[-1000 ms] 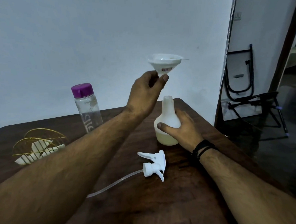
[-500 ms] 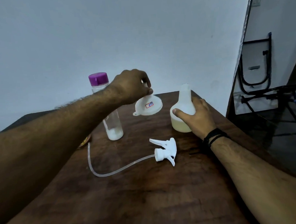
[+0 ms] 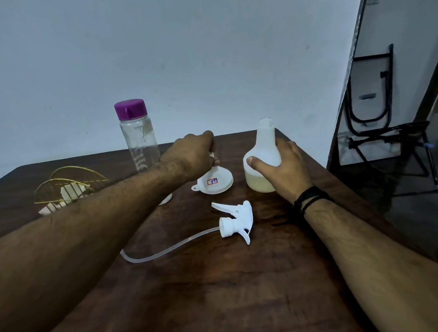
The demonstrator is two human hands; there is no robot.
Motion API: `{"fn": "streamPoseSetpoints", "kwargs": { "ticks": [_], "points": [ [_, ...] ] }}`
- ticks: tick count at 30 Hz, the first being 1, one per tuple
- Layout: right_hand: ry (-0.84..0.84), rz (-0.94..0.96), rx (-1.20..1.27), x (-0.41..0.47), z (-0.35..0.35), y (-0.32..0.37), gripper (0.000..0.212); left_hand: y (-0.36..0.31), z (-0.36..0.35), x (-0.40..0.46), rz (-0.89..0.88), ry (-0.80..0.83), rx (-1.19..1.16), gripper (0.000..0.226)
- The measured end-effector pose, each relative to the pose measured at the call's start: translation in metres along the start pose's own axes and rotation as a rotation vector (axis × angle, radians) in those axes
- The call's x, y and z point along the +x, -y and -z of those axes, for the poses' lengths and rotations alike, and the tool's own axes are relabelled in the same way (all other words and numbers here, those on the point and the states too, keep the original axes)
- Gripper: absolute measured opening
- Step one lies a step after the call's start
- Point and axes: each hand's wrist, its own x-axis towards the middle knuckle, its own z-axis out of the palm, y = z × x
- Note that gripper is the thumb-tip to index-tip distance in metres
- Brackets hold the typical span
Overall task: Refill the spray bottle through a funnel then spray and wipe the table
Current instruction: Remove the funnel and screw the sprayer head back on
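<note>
The white spray bottle (image 3: 262, 161) stands uncapped on the dark wooden table (image 3: 219, 280), with pale liquid in its bottom part. My right hand (image 3: 284, 167) is wrapped around its body. A white funnel (image 3: 217, 182) rests upside down on the table, wide mouth down, just left of the bottle. My left hand (image 3: 192, 154) pinches its spout from above. The white trigger head (image 3: 237, 222) with its clear tube lies in front of the funnel. A clear bottle with a purple cap (image 3: 137, 134) stands behind my left forearm.
A gold wire holder (image 3: 66, 184) with folded white tissues sits at the table's left. The table's right edge drops off near the spray bottle. Beyond it, a folded black chair (image 3: 371, 94) leans against the wall.
My left hand lifted the funnel away from above the spray bottle, swung it down and left, and set it upside down on the table. The right hand stayed on the bottle.
</note>
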Motion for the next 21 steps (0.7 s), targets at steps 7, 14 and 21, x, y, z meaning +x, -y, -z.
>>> {"fn": "streamPoseSetpoints", "kwargs": {
  "ticks": [7, 14, 21],
  "points": [
    [-0.002, 0.008, -0.012, -0.001, 0.001, 0.002, 0.062, 0.002, -0.005, 0.003, 0.003, 0.023, -0.004, 0.034],
    [-0.005, 0.017, 0.044, -0.003, 0.001, 0.002, 0.086, 0.003, 0.0, -0.005, -0.054, -0.022, 0.041, 0.049],
    [-0.197, -0.062, 0.31, -0.008, 0.009, 0.004, 0.086, -0.033, 0.027, -0.053, -0.253, 0.196, 0.24, 0.045]
  ]
}}
